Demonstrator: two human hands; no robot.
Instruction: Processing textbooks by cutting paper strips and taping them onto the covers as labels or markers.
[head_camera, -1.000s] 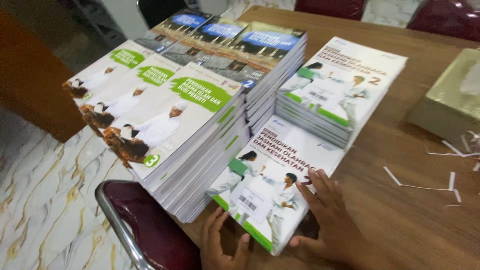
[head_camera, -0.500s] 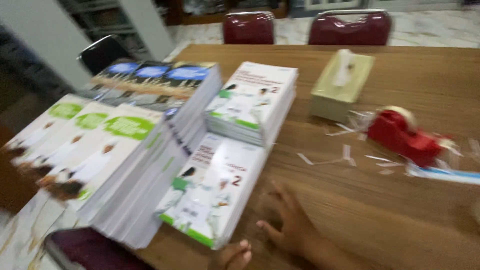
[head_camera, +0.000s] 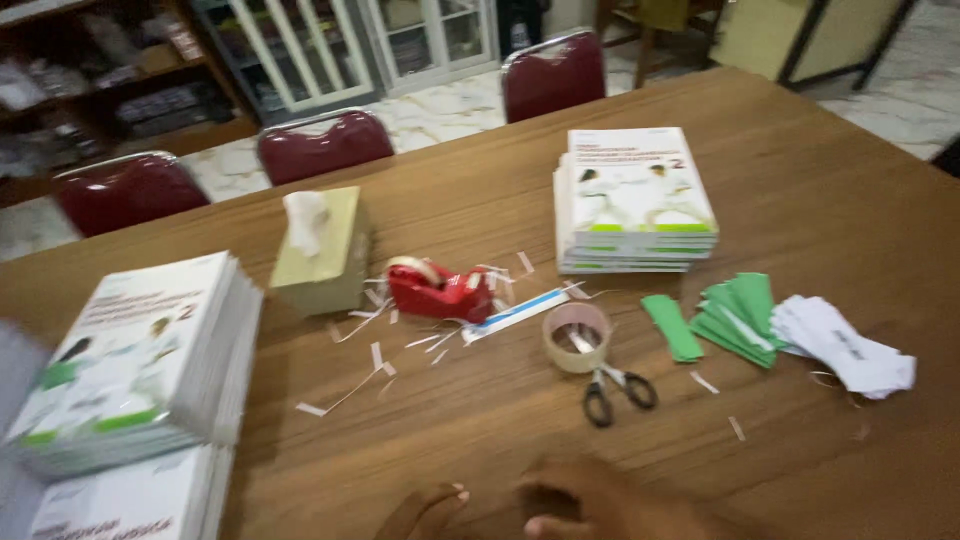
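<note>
An office or school workroom: stacks of identical textbooks (head_camera: 635, 200) cover a long wooden surface (head_camera: 820, 170), with a tape dispenser (head_camera: 440, 290), scissors (head_camera: 615, 385), padded chairs (head_camera: 325, 145) and glass-fronted cabinets (head_camera: 350, 45) behind.

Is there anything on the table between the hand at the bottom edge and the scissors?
Nothing visible stands between them. The hand rests at the table's near edge, and only bare wood separates it from the scissors. The roll of tape lies just beyond the scissors, touching their blades.
</note>
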